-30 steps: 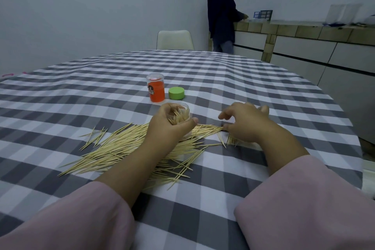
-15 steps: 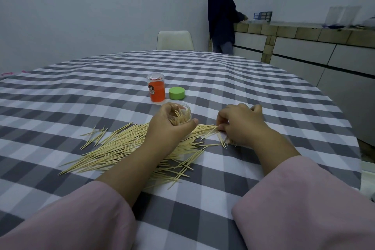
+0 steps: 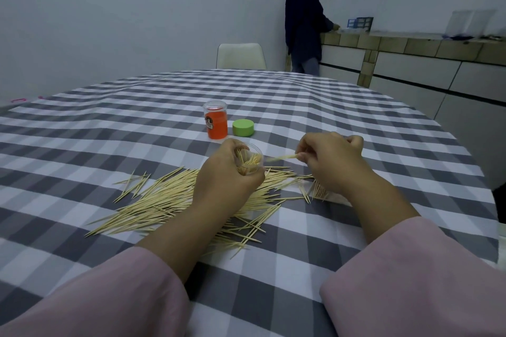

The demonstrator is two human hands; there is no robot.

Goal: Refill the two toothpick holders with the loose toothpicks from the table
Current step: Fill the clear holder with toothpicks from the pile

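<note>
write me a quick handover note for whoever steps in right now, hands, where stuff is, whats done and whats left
Left hand grips the clear holder, tilted toward the right hand and partly filled.
Right hand pinches a few toothpicks, tips pointing at the holder's mouth, not yet in.
Orange holder stands upright and uncapped further back, green lid beside it on its right; its fill level cannot be told.
Loose toothpicks lie in a big pile on the checked tablecloth under both hands.
Left: most of the pile, both holders.
</note>
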